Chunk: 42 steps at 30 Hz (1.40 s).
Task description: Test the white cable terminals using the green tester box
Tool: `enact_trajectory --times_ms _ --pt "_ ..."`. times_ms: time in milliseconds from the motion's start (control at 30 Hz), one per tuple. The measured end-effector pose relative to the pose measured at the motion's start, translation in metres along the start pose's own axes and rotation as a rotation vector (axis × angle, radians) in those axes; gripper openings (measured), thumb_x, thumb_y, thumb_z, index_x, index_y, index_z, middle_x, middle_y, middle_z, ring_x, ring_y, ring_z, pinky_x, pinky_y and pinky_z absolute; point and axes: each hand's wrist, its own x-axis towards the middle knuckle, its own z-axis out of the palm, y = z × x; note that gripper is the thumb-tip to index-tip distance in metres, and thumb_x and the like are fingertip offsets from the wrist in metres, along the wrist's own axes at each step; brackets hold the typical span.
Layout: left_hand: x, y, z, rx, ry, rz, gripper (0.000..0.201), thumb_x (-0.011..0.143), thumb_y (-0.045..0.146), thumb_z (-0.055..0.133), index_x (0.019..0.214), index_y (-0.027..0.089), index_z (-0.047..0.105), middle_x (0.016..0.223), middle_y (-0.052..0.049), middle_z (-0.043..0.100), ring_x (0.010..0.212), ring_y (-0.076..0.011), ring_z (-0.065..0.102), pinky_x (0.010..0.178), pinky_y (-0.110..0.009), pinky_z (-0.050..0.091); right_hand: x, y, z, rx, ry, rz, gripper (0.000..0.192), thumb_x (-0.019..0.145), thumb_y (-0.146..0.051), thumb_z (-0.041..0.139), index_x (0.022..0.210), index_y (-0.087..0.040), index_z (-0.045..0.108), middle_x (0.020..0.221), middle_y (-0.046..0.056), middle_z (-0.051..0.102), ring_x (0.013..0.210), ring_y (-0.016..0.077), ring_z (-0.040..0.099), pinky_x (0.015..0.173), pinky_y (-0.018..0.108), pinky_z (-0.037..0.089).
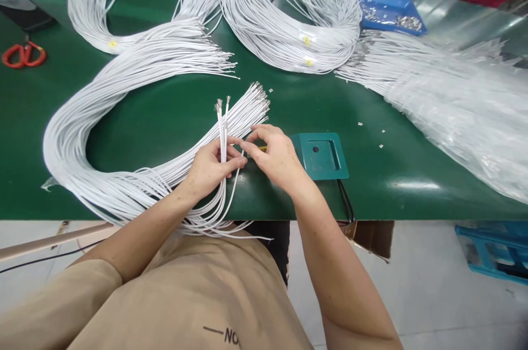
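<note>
Several white wires [223, 135] with bare metal ends stand up between the closed fingers of my left hand [208, 168]. Thumb and forefinger of my right hand [275, 156] are pinched at the tip of a single white wire [236, 187], close against my left fingertips; the tip itself is hidden. A small yellow strip [263, 148] shows beside my right fingers, too covered to name. Behind my left hand lies a large bundle of white wires [68, 130], curving round on the green table, its metal-tipped ends pointing away from me.
A teal device with a square recess [324, 156] sits right of my hand. Further back lie taped wire bundles [284, 36] and a blue tray [390, 9] of small metal parts. Plastic-covered wires [462, 102] fill the right side. Red-handled scissors [25, 55] and a phone-like black object [27, 11] lie left.
</note>
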Motion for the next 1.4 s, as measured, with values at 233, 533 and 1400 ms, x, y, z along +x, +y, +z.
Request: enact_trajectory --times_ms 233,533,1400 --pt "-0.004 0.004 -0.003 -0.035 -0.034 0.018 0.044 0.066 0.028 0.076 0.106 0.017 0.061 0.069 0.0 0.066 0.059 -0.0125 0.06 0.046 -0.019 0.042 -0.004 0.005 -0.003 -0.053 0.018 0.042 0.011 0.085 -0.024 0.055 0.083 -0.019 0.065 0.099 0.005 0.069 0.099 0.0213 0.059 0.085 0.034 0.042" --pt "0.002 -0.002 -0.001 -0.092 -0.093 -0.04 0.042 0.07 0.031 0.075 0.105 0.015 0.059 0.068 0.0 0.066 0.057 -0.0118 0.06 0.053 -0.021 0.044 -0.007 0.011 -0.007 -0.217 -0.094 -0.103 0.012 0.086 -0.019 0.054 0.08 -0.017 0.063 0.085 0.004 0.068 0.083 0.0173 0.057 0.083 0.031 0.04" --pt "0.016 -0.015 0.007 0.033 -0.033 -0.107 0.036 0.063 0.019 0.074 0.096 0.016 0.059 0.066 0.003 0.063 0.055 -0.0129 0.062 0.057 -0.026 0.049 -0.01 0.029 -0.011 -0.521 -0.051 -0.14 0.015 0.077 -0.007 0.053 0.082 -0.019 0.06 0.076 0.003 0.067 0.081 0.0213 0.057 0.105 0.043 0.028"
